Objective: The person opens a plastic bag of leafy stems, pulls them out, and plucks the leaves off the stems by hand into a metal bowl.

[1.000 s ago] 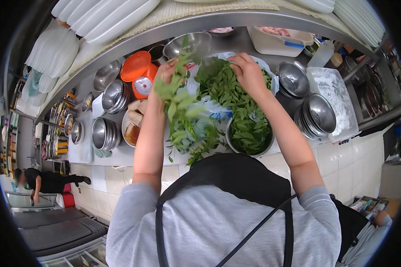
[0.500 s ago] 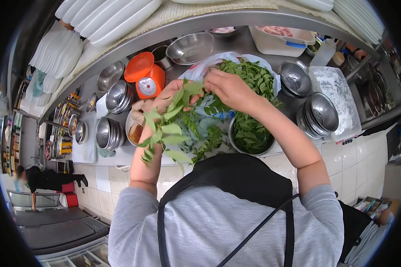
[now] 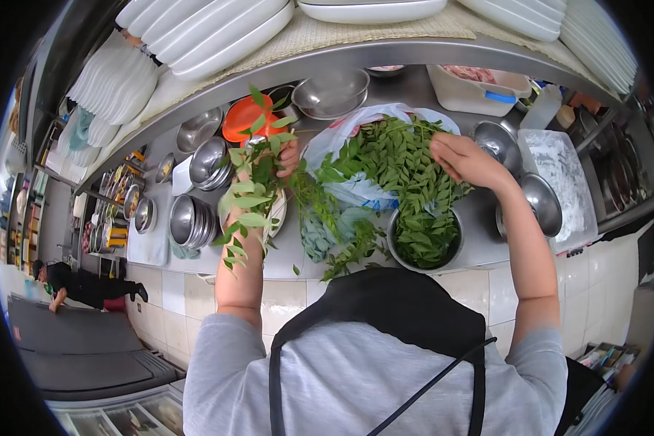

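A bunch of curry leaf sprigs (image 3: 251, 200) hangs from my left hand (image 3: 289, 158), which is closed around the stems. The leaves cover much of that forearm. My right hand (image 3: 472, 161) is at the right edge of a heap of curry leaves (image 3: 396, 149), its fingers curled together at the leaves; whatever they grip is hidden. The heap rests in an opened plastic bag (image 3: 327, 138). Below it, a steel bowl (image 3: 459, 251) holds more green leaves. Finer leafy stems (image 3: 356, 243) lie between the bowl and my left arm, over a bluish-green cloth-like bundle (image 3: 316, 236).
An orange scale (image 3: 243, 118) stands behind my left hand. Stacked steel bowls (image 3: 189, 221) are at left, more bowls (image 3: 541, 200) at right beside a white-dusted tray (image 3: 559, 182). A meat tub (image 3: 479, 91) sits under the plate shelf (image 3: 385, 51). Another person (image 3: 87, 283) is far left.
My hands were together over the greens. Now they are apart: the left has moved left with the sprigs, the right has moved right to the heap's edge. The camera view has shifted slightly.
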Motion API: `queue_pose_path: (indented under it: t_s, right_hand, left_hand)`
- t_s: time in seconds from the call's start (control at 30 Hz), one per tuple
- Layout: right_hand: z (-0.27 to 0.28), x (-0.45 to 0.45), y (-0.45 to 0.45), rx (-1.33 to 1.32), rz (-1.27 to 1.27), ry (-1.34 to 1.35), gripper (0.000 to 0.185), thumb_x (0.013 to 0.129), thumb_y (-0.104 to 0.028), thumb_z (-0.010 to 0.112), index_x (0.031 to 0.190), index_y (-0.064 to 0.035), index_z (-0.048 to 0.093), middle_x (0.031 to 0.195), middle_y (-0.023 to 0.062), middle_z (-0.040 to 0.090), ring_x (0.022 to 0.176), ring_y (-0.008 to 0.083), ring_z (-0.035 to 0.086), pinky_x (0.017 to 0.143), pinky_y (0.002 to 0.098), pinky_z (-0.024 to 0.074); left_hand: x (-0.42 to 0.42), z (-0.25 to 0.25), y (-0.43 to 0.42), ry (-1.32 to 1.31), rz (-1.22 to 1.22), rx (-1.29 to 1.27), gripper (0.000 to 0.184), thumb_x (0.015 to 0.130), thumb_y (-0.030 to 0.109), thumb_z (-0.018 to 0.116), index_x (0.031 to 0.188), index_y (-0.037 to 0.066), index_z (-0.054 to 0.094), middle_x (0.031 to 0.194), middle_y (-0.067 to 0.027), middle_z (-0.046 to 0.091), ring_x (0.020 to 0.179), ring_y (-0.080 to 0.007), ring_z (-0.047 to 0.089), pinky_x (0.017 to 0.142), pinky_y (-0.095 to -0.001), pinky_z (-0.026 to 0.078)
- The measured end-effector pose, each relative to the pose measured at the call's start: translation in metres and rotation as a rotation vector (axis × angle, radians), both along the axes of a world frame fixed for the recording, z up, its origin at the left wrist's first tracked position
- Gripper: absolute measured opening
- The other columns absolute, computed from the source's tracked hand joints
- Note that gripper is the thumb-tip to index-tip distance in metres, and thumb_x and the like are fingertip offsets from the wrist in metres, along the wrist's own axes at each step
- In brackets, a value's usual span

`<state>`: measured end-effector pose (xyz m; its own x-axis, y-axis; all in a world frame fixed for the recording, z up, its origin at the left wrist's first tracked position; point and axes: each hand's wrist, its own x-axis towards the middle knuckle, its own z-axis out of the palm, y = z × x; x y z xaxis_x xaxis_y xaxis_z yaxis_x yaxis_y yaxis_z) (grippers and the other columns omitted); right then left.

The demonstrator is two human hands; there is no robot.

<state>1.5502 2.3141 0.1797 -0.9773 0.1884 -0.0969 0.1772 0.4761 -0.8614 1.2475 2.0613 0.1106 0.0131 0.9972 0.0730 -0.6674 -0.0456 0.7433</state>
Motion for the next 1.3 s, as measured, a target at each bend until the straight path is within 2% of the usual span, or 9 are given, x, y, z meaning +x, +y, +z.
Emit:
queue_pose_path:
  t_s: [0.17, 0.27, 0.5, 0.6, 0.8, 0.97, 1.03, 1.17, 1.3]
  right_hand:
    - [-0.006, -0.008, -0.037, -0.018, -0.055, 0.235, 0.021, 0.091, -0.019, 0.042, 0.078, -0.0030, 0.045, 0.063, 0.0038, 0.050, 0.055, 0.0105, 0.051, 0.052, 0.0253, 0.0435]
    - [-0.035, -0.044, -0.074, 0.252, -0.066, 0.636, 0.014, 0.088, -0.016, 0.048, 0.089, -0.0022, 0.050, 0.092, 0.0124, 0.060, 0.087, 0.0283, 0.059, 0.074, 0.0334, 0.0467]
    - [-0.074, -0.075, -0.100, 0.025, -0.078, 0.407, 0.016, 0.088, -0.017, 0.048, 0.086, -0.0021, 0.048, 0.069, 0.0103, 0.053, 0.062, 0.0216, 0.055, 0.059, 0.0334, 0.0424]
    - [-0.090, -0.071, -0.095, -0.045, 0.050, 0.277, 0.017, 0.089, -0.019, 0.048, 0.085, -0.0029, 0.048, 0.064, 0.0059, 0.052, 0.058, 0.0137, 0.051, 0.054, 0.0282, 0.0409]
    - [-0.099, -0.048, -0.092, -0.450, -0.209, 0.177, 0.020, 0.090, -0.020, 0.046, 0.080, -0.0032, 0.049, 0.062, 0.0012, 0.050, 0.051, 0.0076, 0.042, 0.045, 0.0224, 0.0330]
    - [-0.117, -0.045, -0.082, -0.568, -0.280, 0.135, 0.016, 0.091, -0.017, 0.044, 0.086, -0.0024, 0.048, 0.062, 0.0012, 0.048, 0.047, 0.0054, 0.035, 0.043, 0.0207, 0.0271]
    - [-0.117, -0.048, -0.085, -0.675, -0.292, 0.086, 0.015, 0.091, -0.017, 0.043, 0.087, -0.0024, 0.048, 0.062, 0.0009, 0.047, 0.047, 0.0054, 0.033, 0.043, 0.0206, 0.0258]
    - [-0.123, -0.054, -0.090, -0.876, -0.299, 0.001, 0.017, 0.092, -0.020, 0.044, 0.090, -0.0034, 0.049, 0.062, 0.0001, 0.044, 0.046, 0.0052, 0.029, 0.042, 0.0205, 0.0227]
    - [-0.117, -0.052, -0.095, -1.007, -0.361, -0.011, 0.021, 0.091, -0.024, 0.046, 0.086, -0.0037, 0.050, 0.061, -0.0003, 0.043, 0.045, 0.0050, 0.028, 0.042, 0.0203, 0.0217]
  left_hand:
    - [0.040, 0.026, 0.004, -0.076, 0.288, -0.073, 0.041, 0.080, 0.035, 0.052, 0.095, -0.003, 0.045, 0.070, -0.0020, 0.038, 0.059, -0.0115, 0.036, 0.047, -0.0219, 0.031]
    - [0.068, 0.036, 0.029, 0.019, 0.250, -0.087, 0.033, 0.081, 0.029, 0.051, 0.087, -0.003, 0.045, 0.068, -0.0018, 0.036, 0.057, -0.0108, 0.034, 0.044, -0.0208, 0.029]
    - [0.080, -0.008, 0.052, 0.151, 0.588, -0.296, 0.025, 0.088, 0.026, 0.050, 0.098, 0.002, 0.050, 0.074, -0.0007, 0.048, 0.063, -0.0115, 0.046, 0.049, -0.0196, 0.039]
    - [0.076, -0.062, 0.047, -0.047, 0.322, -0.054, 0.042, 0.085, 0.028, 0.052, 0.116, 0.000, 0.046, 0.114, -0.0155, 0.052, 0.100, -0.0254, 0.053, 0.090, -0.0367, 0.043]
    - [0.099, -0.094, -0.023, -0.117, 0.411, -0.311, 0.036, 0.084, 0.018, 0.051, 0.115, -0.001, 0.047, 0.124, -0.0136, 0.046, 0.106, -0.0216, 0.050, 0.087, -0.0369, 0.044]
    - [0.099, -0.088, -0.078, 0.277, 1.272, -0.493, 0.019, 0.080, 0.002, 0.049, 0.098, 0.006, 0.051, 0.089, -0.0030, 0.049, 0.082, -0.0165, 0.052, 0.068, -0.0288, 0.043]
    - [0.107, -0.069, -0.071, 0.813, 1.491, -0.422, 0.017, 0.080, 0.000, 0.050, 0.095, 0.006, 0.054, 0.091, -0.0029, 0.053, 0.083, -0.0155, 0.051, 0.067, -0.0274, 0.042]
    - [0.151, -0.028, -0.013, 1.410, 1.099, -0.320, 0.017, 0.081, 0.008, 0.056, 0.096, 0.004, 0.062, 0.089, -0.0055, 0.059, 0.085, -0.0158, 0.052, 0.070, -0.0239, 0.040]
    - [0.153, -0.040, 0.028, 1.332, 0.987, -0.329, 0.021, 0.078, 0.008, 0.058, 0.098, 0.005, 0.062, 0.089, -0.0086, 0.061, 0.082, -0.0202, 0.051, 0.070, -0.0276, 0.041]
